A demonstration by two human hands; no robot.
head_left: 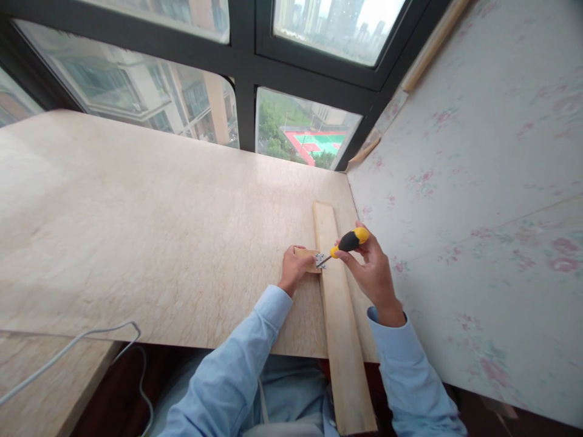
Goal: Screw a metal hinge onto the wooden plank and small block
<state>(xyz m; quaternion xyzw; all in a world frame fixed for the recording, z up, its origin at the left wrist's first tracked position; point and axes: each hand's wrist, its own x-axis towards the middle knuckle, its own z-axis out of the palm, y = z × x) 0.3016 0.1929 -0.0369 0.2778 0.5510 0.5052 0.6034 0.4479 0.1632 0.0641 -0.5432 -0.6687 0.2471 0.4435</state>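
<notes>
My right hand (371, 267) is closed around a yellow and black screwdriver (350, 241), its shaft slanting down to the left. The tip meets a small silver hinge (320, 261) that bridges two pieces of wood. My left hand (296, 267) grips a short wooden block (306, 252), with the thumb close to the hinge. That block butts against the side of a long wooden board (339, 315), which lies on the stone-look counter and sticks out past its front edge. Fingers partly hide the block.
The beige counter (159, 230) runs along dark-framed windows (246, 73). A flower-patterned wall (478, 200) rises close by on the right. A white cable (91, 332) loops over the counter's lower left edge.
</notes>
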